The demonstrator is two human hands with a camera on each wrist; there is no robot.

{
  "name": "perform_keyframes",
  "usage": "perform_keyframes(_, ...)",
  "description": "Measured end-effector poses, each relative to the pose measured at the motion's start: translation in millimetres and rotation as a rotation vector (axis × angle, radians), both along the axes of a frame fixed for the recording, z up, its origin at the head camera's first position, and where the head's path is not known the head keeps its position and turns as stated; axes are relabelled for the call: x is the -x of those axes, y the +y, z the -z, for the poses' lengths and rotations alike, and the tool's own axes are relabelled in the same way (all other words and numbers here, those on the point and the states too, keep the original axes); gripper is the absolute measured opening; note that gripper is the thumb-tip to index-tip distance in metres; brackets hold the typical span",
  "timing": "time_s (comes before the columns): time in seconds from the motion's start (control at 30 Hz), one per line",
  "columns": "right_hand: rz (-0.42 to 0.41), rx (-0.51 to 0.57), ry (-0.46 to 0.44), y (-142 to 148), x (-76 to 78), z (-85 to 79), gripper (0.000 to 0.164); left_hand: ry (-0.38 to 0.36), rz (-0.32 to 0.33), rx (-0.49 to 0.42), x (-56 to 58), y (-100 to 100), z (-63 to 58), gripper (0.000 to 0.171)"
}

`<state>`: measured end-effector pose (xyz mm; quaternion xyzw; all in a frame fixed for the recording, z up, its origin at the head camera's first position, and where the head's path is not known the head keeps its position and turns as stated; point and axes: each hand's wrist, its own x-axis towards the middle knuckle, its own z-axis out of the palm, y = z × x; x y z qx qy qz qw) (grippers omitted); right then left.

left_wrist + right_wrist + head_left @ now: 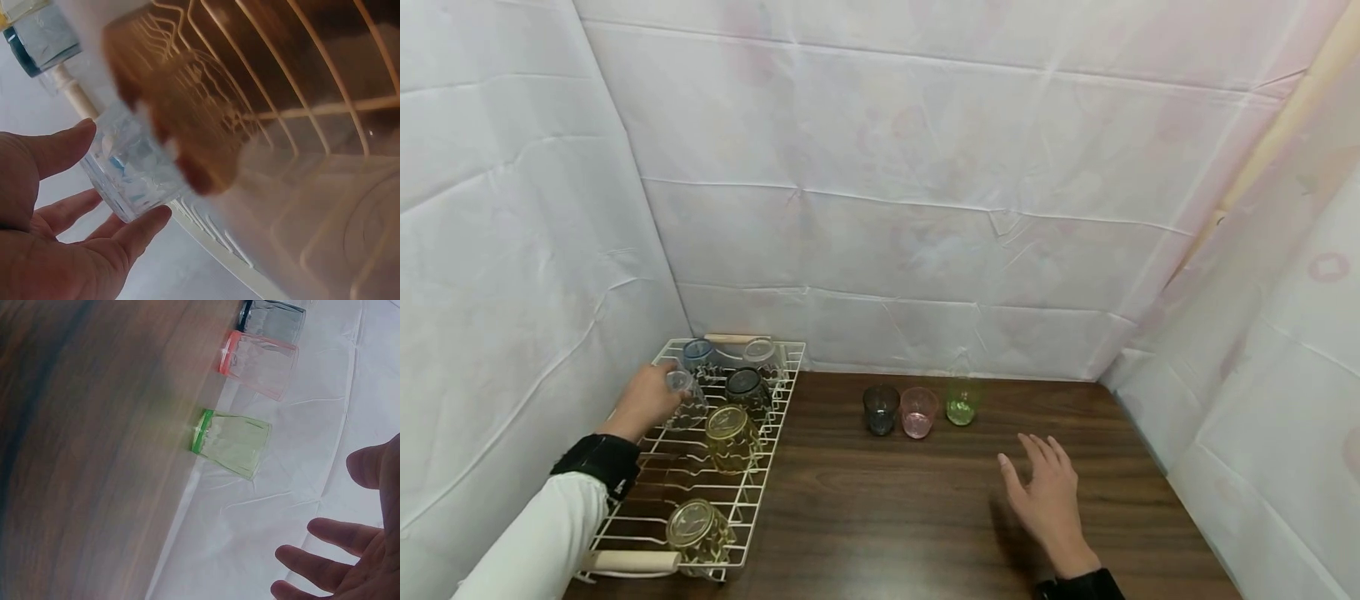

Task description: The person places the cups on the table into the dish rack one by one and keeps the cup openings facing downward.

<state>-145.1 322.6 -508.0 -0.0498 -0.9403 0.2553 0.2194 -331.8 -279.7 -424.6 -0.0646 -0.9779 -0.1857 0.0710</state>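
Note:
At the left side of the rack, my left hand (pixel 646 403) pinches a clear glass (pixel 685 400) between thumb and fingers. In the left wrist view, the thumb lies on one side of that glass (pixel 134 165) and the fingers on the other, near its thick base. The glass appears upside down; whether it touches the wires cannot be made out. Over the right part of the table hovers my right hand (pixel 1047 500), fingers spread and holding nothing. Nearest to it stands a green glass (pixel 961 402), apart from the fingers.
The white wire rack (pixel 775 442) also bears a blue glass (pixel 698 353), another clear glass (pixel 762 353), a dark glass (pixel 747 390) and two yellow glasses (pixel 730 437). On the wooden table (pixel 865 508), a grey glass (pixel 881 410) and a pink glass (pixel 918 413) stand left of the green one.

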Motion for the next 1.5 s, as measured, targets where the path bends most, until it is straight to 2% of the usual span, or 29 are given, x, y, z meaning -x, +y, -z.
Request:
perform_keyframes(0.37,-0.002,0.019,-0.006,-3.0,-2.1,-0.5,0.056,-0.061,-0.009,0.006,5.9,-2.4,-4.7,0.065)
perform_keyframes(0.57,-0.002,0.009,0.042,-4.9,-2.9,3.2,0.053,-0.050,-0.022,0.039,7.2,0.8,-6.9,0.063)
perform_keyframes(0.9,-0.002,-0.012,0.062,-4.6,-6.3,7.0,0.051,-0.079,-0.042,0.048,10.9,4.2,-9.3,0.062)
perform_keyframes(1.03,-0.001,-0.015,0.076,-5.4,-7.5,5.1,0.049,-0.063,-0.035,0.065,11.3,5.9,-8.7,0.061)
perform_keyframes(1.27,-0.004,-0.005,0.064,-6.7,-9.3,3.9,0.049,-0.055,-0.035,0.070,12.2,8.1,-5.0,0.063)
perform_keyframes(1.5,-0.007,0.012,0.034,-6.9,-7.6,7.6,0.049,-0.061,-0.026,0.046,10.5,8.2,-8.6,0.063)
